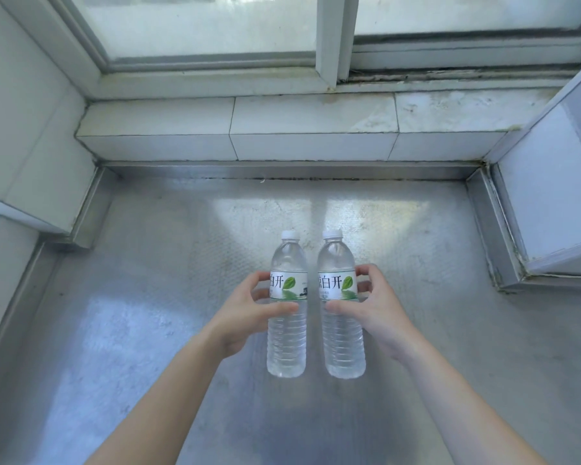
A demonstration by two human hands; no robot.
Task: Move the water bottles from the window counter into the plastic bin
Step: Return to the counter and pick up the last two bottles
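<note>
Two clear water bottles with white caps and white labels bearing a green leaf stand upright side by side on the steel window counter (148, 313). My left hand (245, 317) wraps around the left bottle (287, 340) at its label, thumb across the front. My right hand (376, 313) grips the right bottle (342, 344) the same way from the right. The bottles are a small gap apart. No plastic bin is in view.
A white tiled ledge (282, 129) and the window frame (329, 38) run along the back. Tiled walls close in on the left (24, 129) and right (550, 182). A raised steel lip (282, 169) borders the counter.
</note>
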